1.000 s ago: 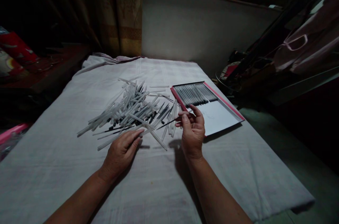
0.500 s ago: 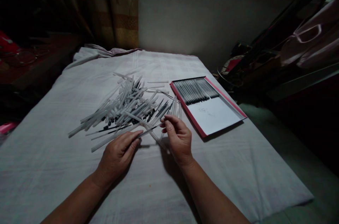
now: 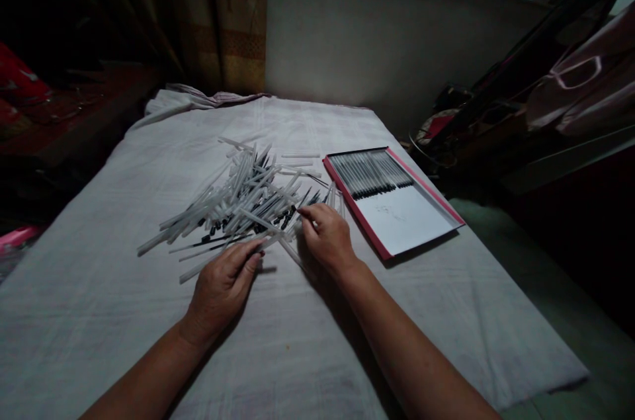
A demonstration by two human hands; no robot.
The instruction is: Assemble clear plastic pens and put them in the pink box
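Between the thumb and fingers of my left hand (image 3: 225, 284) is a thin translucent pen tube (image 3: 270, 241), its free end pointing right. My right hand (image 3: 325, 235) is closed in a pinch at the right side of the pile, beside small black caps (image 3: 288, 216); what its fingertips hold, if anything, I cannot make out. In front of both hands spreads a loose pile of clear tubes (image 3: 238, 192) mixed with dark, thin refills. A red-edged shallow box (image 3: 417, 225) lies to the right, with a row of black-tipped pens (image 3: 370, 172) across its far half.
Everything lies on a pale checked cloth (image 3: 317, 347) over a flat surface. A wall (image 3: 367, 43) and a curtain (image 3: 241, 16) stand behind it. At the left is a dark red side table (image 3: 124, 92); pinkish cloth (image 3: 585, 76) hangs at the right.
My right hand has moved away from the tube, up and slightly left, to the black caps. My left hand still holds the tube. The view has shifted slightly.
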